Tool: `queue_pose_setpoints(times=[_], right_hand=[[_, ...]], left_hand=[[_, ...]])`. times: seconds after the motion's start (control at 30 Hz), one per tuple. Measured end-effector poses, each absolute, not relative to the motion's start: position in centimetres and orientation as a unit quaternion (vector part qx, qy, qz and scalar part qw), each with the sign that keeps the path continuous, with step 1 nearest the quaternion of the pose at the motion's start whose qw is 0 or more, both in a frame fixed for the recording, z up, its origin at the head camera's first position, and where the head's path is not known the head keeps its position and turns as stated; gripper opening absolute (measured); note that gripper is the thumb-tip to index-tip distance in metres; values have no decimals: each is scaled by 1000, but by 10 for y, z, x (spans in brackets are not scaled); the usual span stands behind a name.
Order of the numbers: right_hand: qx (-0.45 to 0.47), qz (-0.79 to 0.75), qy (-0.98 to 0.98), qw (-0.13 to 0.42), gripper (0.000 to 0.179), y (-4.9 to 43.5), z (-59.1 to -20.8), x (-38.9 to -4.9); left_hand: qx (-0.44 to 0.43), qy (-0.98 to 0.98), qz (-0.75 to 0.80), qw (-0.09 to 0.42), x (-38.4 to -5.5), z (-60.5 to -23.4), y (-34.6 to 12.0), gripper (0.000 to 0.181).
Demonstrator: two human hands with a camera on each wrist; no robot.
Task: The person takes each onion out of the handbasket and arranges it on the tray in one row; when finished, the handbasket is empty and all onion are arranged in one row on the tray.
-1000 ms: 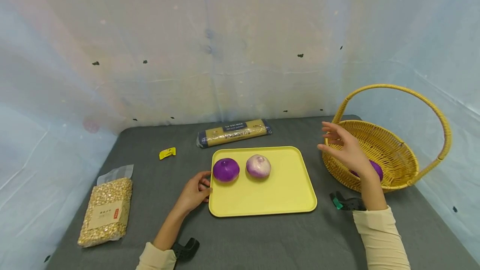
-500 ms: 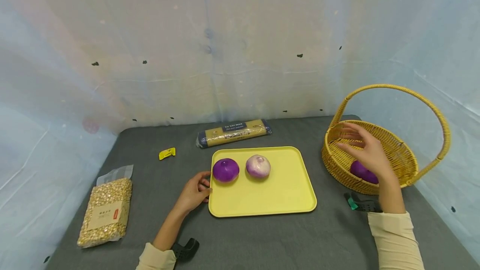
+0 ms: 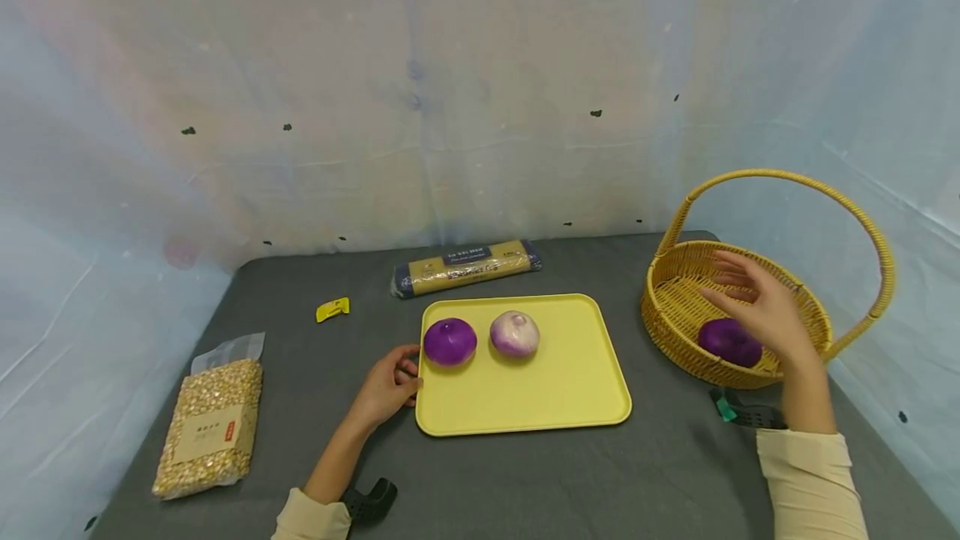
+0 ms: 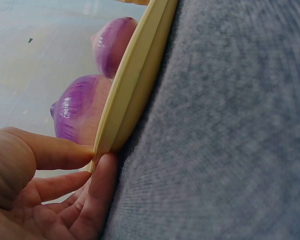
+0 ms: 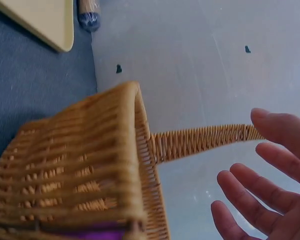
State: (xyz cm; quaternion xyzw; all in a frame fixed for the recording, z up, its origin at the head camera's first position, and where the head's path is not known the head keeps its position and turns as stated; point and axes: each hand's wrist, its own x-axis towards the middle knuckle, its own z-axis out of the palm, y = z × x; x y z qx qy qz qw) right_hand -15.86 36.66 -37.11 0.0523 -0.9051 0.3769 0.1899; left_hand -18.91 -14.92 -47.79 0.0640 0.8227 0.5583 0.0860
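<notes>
My left hand point(image 3: 388, 377) pinches the left rim of a yellow tray point(image 3: 555, 394); in the left wrist view the thumb and fingers point(image 4: 65, 154) meet at its edge. On the tray sit a deep purple onion point(image 3: 450, 342) and a paler, white-and-purple onion point(image 3: 514, 334), side by side. My right hand point(image 3: 765, 307) hovers over a wicker basket point(image 3: 675, 348), fingers spread and holding nothing. Inside the basket lies another purple onion point(image 3: 729, 342), partly covered by the hand in the head view. The right wrist view shows the fingers near the basket's handle point(image 5: 200, 142).
Behind the tray lies a pack of spaghetti point(image 3: 467, 268). A small yellow wrapped candy point(image 3: 332, 309) is at the back left. A clear bag of yellow kernels point(image 3: 210, 432) rests at the left side of the grey table point(image 3: 480, 490). A pale curtain point(image 3: 480, 107) hangs behind.
My right hand has moved right across the basket, uncovering more of the purple onion inside. The left hand has stayed at the tray's rim.
</notes>
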Motion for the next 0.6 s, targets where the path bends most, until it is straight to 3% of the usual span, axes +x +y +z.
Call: queue_pose_setpoints(times=[0.33, 0.6], right_hand=[[17, 342, -927, 150, 58, 385, -383, -154], [15, 334, -931, 145, 56, 393, -396, -156]], left_hand=[[75, 825, 554, 83, -170, -442, -143, 48], [71, 828, 552, 73, -173, -448, -142, 47]])
